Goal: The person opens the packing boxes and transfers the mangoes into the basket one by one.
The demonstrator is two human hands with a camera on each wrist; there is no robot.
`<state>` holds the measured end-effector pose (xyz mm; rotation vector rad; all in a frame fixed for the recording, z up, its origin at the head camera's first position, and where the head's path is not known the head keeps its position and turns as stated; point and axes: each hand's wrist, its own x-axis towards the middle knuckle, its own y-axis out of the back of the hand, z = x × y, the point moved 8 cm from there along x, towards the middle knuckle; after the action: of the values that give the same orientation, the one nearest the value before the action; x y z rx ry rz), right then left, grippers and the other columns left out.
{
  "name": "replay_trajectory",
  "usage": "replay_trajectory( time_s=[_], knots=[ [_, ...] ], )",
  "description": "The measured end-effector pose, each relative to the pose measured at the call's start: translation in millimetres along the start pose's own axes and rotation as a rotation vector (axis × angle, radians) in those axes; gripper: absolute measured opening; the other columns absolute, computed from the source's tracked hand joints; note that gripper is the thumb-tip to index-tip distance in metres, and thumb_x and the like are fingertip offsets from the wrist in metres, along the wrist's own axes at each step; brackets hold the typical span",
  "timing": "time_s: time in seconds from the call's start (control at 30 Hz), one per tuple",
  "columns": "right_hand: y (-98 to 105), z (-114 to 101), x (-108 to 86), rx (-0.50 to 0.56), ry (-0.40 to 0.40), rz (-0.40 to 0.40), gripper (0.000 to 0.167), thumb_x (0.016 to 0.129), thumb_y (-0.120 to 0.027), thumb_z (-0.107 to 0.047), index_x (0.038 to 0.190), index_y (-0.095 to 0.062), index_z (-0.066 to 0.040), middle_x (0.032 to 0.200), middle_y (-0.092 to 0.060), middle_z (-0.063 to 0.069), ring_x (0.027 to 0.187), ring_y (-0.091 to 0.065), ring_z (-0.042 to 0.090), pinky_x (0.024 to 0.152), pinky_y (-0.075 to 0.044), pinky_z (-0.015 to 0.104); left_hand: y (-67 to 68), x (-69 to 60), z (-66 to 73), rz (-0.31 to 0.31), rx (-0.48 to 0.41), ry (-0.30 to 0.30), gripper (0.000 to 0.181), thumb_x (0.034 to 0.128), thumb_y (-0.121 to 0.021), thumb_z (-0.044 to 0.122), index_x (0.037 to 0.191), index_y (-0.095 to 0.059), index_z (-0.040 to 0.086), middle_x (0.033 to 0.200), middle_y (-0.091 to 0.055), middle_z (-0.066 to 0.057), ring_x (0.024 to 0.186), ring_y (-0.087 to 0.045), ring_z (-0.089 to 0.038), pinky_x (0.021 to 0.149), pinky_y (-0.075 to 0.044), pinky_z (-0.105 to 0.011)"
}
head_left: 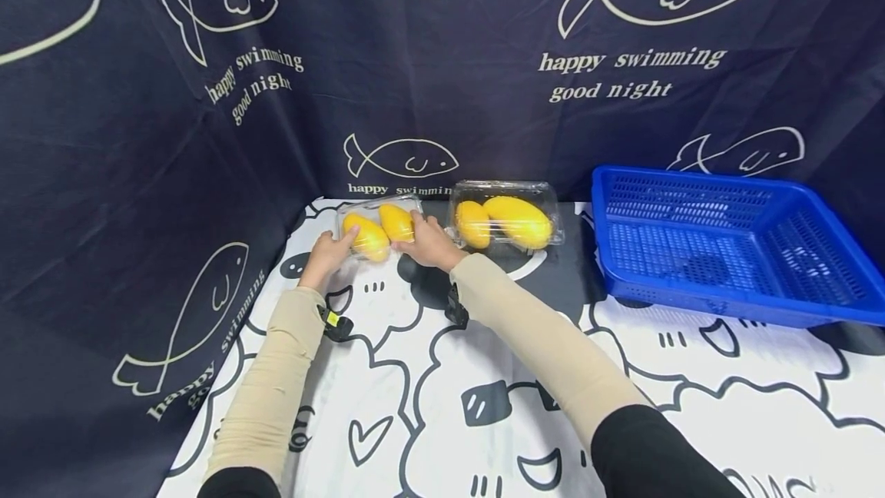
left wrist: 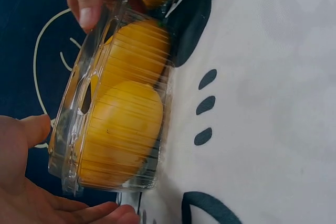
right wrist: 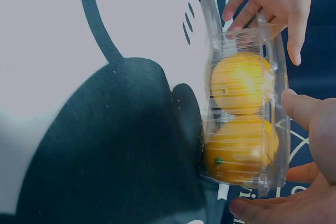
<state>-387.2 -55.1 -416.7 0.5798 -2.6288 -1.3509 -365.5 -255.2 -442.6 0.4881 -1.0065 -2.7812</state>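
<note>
- Loosely, the left hand (head_left: 328,256) and right hand (head_left: 430,243) flank a clear clamshell (head_left: 366,208) of mangoes (head_left: 369,238), fingers unclenched
- Clear clamshell sits far left on the tablecloth (head_left: 387,421)
- Rightward, second clamshell (head_left: 508,189), then blue basket (head_left: 698,300)

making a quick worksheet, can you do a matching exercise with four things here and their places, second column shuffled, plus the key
Places as in the head view.

Things
1. blue perforated plastic basket
2. leftmost clear rectangular plastic box
3. other clear rectangular plastic box
4. navy fish-print cloth

Places
A. backdrop behind both boxes
B. between left hand and right hand
C. far right
D. between right hand and basket

Pairs: 1-C, 2-B, 3-D, 4-A
</note>
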Motion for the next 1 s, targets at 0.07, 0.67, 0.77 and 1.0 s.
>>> replay_trajectory(
  time_s=[0.07, 0.67, 0.77, 1.0],
  knots=[
    [-2, 1, 1.7, 0.023, -0.014, 0.007, 0.084, 0.093, -0.063, -0.043, 0.153, -0.020, -0.005, 0.148, -0.040, 0.025, 0.140, -0.039, 0.037, 0.114, -0.037, 0.049, -2.0, 0.9, -4.3, -0.018, -0.047, 0.033, 0.085, 0.0990, -0.039, 0.055, 0.152, -0.015, -0.006, 0.157, -0.021, -0.027, 0.145, -0.027, -0.041, 0.122, -0.023, -0.047],
    [0, 10, 9.7, 0.121, -0.077, 0.092, 0.078, 0.091, -0.069, -0.032, 0.151, -0.026, -0.006, 0.144, -0.047, 0.021, 0.132, -0.048, 0.034, 0.110, -0.043, 0.044, -10.5, 5.5, -13.3, -0.065, -0.311, 0.048, 0.069, 0.1000, -0.045, 0.046, 0.149, -0.030, -0.001, 0.147, -0.040, -0.019, 0.127, -0.047, -0.031, 0.107, -0.046, -0.042],
    [2, 10, 10.0, 0.131, -0.077, 0.109, 0.075, 0.090, -0.071, -0.028, 0.149, -0.031, -0.005, 0.142, -0.050, 0.020, 0.129, -0.051, 0.033, 0.108, -0.045, 0.042, -10.5, 6.8, -14.2, -0.054, -0.320, 0.049, 0.066, 0.1004, -0.045, 0.044, 0.147, -0.033, -0.001, 0.142, -0.044, -0.019, 0.118, -0.050, -0.027, 0.105, -0.047, -0.039],
    [4, 7, 9.7, 0.128, -0.062, 0.125, 0.070, 0.087, -0.074, -0.023, 0.145, -0.039, -0.003, 0.135, -0.057, 0.018, 0.119, -0.059, 0.029, 0.101, -0.050, 0.038, -8.2, 7.4, -17.7, -0.025, -0.350, 0.061, 0.063, 0.0999, -0.047, 0.041, 0.145, -0.036, -0.001, 0.139, -0.045, -0.018, 0.111, -0.052, -0.025, 0.105, -0.047, -0.039]
  ],
)
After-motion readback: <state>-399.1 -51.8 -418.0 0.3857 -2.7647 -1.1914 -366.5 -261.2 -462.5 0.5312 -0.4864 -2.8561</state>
